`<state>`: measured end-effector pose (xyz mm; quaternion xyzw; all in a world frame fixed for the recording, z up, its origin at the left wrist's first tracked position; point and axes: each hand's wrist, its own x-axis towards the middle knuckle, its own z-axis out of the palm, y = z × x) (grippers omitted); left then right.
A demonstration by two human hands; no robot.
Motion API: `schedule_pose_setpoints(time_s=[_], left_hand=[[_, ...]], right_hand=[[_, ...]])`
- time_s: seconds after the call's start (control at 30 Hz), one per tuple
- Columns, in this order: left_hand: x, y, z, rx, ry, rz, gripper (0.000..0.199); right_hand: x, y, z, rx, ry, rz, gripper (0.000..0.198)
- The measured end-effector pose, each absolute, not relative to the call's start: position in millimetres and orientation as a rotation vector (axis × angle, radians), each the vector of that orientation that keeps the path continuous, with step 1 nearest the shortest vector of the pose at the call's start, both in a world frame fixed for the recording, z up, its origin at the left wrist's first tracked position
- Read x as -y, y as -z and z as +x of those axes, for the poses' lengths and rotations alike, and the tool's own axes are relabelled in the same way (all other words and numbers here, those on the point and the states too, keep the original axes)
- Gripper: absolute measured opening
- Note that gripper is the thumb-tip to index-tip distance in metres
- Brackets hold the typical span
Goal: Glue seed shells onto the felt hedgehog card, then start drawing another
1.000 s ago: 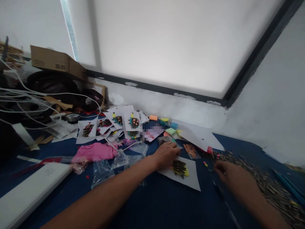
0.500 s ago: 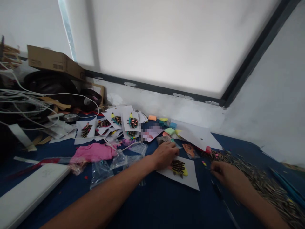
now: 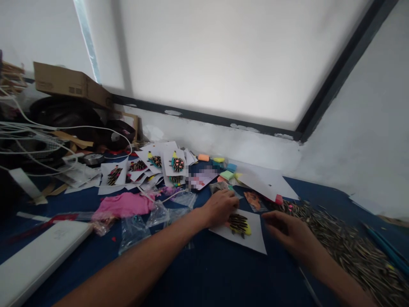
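A white paper card (image 3: 254, 247) lies on the blue cloth, bearing a hedgehog-like figure (image 3: 239, 224) with a yellow body and dark striped spines. My left hand (image 3: 222, 207) rests on the card's upper left part with fingers bent down, holding it in place. Its fingertips are partly hidden. Just off the card's right edge is my right hand (image 3: 289, 230), slightly blurred, its thumb and forefinger apart and pointing at the card. No held thing shows in it. Beyond this hand spreads a heap of striped seed-like pieces (image 3: 348, 243).
Finished-looking hedgehog cards (image 3: 174, 162) are piled at the back. Coloured clay blocks (image 3: 227, 175) lie behind my left hand. Pink clay (image 3: 126, 204), clear bags (image 3: 134, 230) and a white box (image 3: 44, 260) fill the left side. A white sheet (image 3: 268, 183) lies along the wall.
My right hand has moved left from the edge of the heap to the card's right edge, and its fingers have spread. My left hand and the card keep their places.
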<state>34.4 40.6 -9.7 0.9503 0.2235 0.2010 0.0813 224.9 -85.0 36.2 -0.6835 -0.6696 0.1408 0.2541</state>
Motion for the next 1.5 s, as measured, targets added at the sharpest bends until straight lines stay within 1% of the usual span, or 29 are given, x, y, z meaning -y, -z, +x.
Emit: schedule_pose_setpoints(time_s=[0.2, 0.33, 0.47, 0.57, 0.8, 1.0, 1.13, 1.3, 1.5], left_hand=[[-40, 9, 35, -0.729, -0.617, 2.726, 0.015], [-43, 11, 36, -0.733, -0.653, 2.645, 0.013], [-44, 14, 37, -0.721, -0.668, 2.636, 0.012], [-45, 16, 38, -0.712, -0.675, 2.642, 0.012], [-45, 16, 38, -0.724, -0.660, 2.638, 0.012], [-44, 12, 38, -0.735, -0.624, 2.643, 0.014], [-43, 14, 38, -0.747, -0.627, 2.653, 0.017], [-44, 16, 36, -0.711, -0.598, 2.707, 0.026], [-45, 17, 36, -0.686, -0.605, 2.719, 0.026]], right_hand=[[83, -29, 215, 1.834, -0.183, -1.799, 0.027], [84, -28, 208, 1.771, -0.133, -1.754, 0.027], [85, -26, 204, 1.765, -0.130, -1.783, 0.027], [86, -23, 202, 1.779, -0.150, -1.817, 0.019], [84, -16, 201, 1.766, -0.229, -1.723, 0.022], [82, -10, 200, 1.722, -0.267, -1.741, 0.027], [81, -9, 197, 1.677, -0.253, -1.755, 0.026], [80, -9, 194, 1.709, -0.222, -1.737, 0.024], [79, -6, 195, 1.782, -0.172, -1.773, 0.024]])
